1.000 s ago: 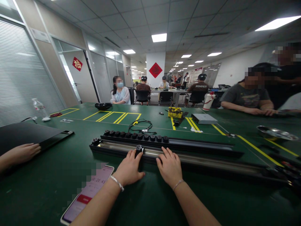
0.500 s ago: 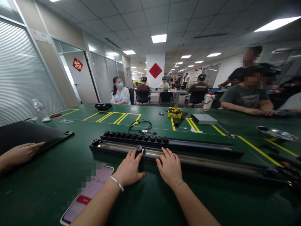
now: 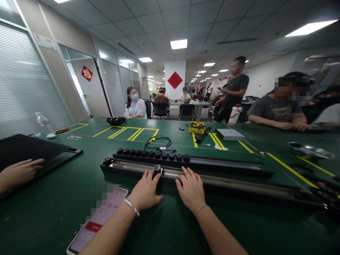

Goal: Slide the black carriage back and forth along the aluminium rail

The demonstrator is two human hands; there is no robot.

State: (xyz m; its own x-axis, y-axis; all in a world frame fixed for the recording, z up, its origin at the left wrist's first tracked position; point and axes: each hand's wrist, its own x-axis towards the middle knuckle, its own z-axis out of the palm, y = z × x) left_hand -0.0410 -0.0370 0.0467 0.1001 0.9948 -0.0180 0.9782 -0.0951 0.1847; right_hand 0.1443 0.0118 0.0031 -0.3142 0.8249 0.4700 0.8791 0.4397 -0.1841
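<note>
A long black rail point(image 3: 233, 185) with a shiny metal strip along its top lies across the green table in front of me. My left hand point(image 3: 145, 189) rests at its near edge, thumb stretched out, fingertips touching or close beside a small black block point(image 3: 157, 170) on the strip. Further right, my right hand point(image 3: 191, 189) lies on the rail with its fingers spread and nothing in them. Behind it is a second black rail point(image 3: 228, 165), with a row of black round knobbed pieces point(image 3: 151, 154) along its left part.
A phone point(image 3: 106, 216) showing a timer lies by my left forearm. At far left, another person's hand point(image 3: 22, 173) is over a black panel point(image 3: 34, 150). Beyond the rails are a black cable point(image 3: 159, 143), a yellow item point(image 3: 197, 127), a grey box point(image 3: 230, 134) and a metal dish point(image 3: 310, 150).
Both my hands stay in place. A standing person in the background has moved left. The other person's hand at far left has shifted slightly left.
</note>
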